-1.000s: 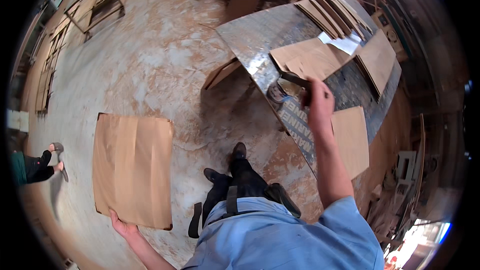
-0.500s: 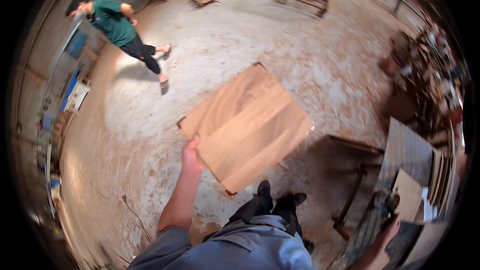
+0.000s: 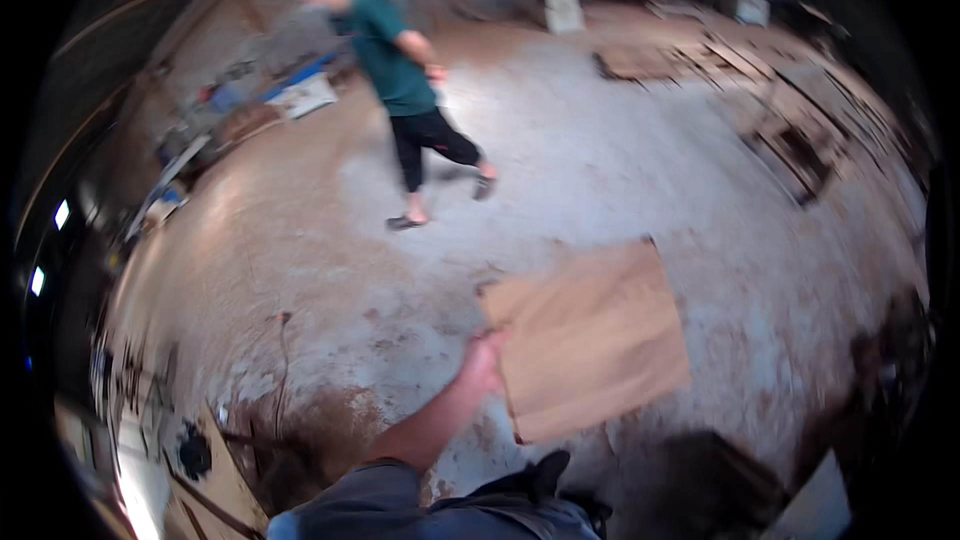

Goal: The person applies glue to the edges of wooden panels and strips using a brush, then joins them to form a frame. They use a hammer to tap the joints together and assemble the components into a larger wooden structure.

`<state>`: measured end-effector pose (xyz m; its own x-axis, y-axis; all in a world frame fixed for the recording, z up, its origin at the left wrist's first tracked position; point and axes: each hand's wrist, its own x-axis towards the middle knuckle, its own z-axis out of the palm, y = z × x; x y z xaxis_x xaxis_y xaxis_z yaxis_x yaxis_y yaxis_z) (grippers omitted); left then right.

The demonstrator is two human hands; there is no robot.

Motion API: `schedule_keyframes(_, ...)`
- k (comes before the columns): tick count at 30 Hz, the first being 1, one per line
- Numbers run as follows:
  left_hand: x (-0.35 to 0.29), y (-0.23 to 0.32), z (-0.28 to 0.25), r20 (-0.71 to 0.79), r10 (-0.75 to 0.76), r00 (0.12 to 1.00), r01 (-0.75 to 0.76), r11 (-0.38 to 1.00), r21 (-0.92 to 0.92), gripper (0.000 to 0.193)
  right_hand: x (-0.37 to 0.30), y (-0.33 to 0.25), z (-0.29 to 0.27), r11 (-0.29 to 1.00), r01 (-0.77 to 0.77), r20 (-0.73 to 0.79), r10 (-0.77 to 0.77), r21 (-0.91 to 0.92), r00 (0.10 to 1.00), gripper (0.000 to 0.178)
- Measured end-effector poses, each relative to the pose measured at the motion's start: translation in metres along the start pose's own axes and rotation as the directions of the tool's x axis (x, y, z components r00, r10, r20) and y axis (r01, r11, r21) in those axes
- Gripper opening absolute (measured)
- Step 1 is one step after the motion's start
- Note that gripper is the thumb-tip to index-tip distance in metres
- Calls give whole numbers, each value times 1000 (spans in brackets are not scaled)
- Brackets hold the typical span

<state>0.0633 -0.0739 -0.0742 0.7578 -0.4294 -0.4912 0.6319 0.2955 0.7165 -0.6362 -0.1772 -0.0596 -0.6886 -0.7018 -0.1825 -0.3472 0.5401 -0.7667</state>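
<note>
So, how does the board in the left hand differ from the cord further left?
The board is broad and flat; the cord is long and thin. The left hand holds the board up, while the cord lies on the floor. The board has angular corners; the cord bends.

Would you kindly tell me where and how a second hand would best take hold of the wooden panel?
Probably grip the wooden panel at the middle of its right edge, coming from the right and pinching it across both faces. It is flat and roughly rectangular, the left hand holds the opposite edge, and nothing covers the right one.
</note>
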Motion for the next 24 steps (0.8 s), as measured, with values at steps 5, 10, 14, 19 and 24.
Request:
schedule_keyframes(5, 14, -18, -33, 391, -217, 894, 242, 970, -13, 50, -50, 57, -17, 958, -251, 92, 240, 140, 967, 34)
schedule_keyframes(10, -9, -28, 24, 211, -270, 939, 236, 956, 174, 57, -164, 39, 20, 943, -292, 298, 236, 160, 925, 36)
schedule_keyframes(14, -73, -45, 74, 421, -324, 847, 278, 946, 169, 54, -184, 84, 7, 811, -441, 451, 253, 383, 856, 37)
schedule_keyframes(19, -68, -107, 113, 597, -567, 568, 446, 821, 356, 54, -254, 120, -22, 723, -511, 299, 415, 466, 860, 36)
schedule_keyframes(24, -189, -193, 130, 576, -773, 266, 438, 629, 642, 49, -302, 205, -82, 614, -562, 195, 561, 555, 805, 36)
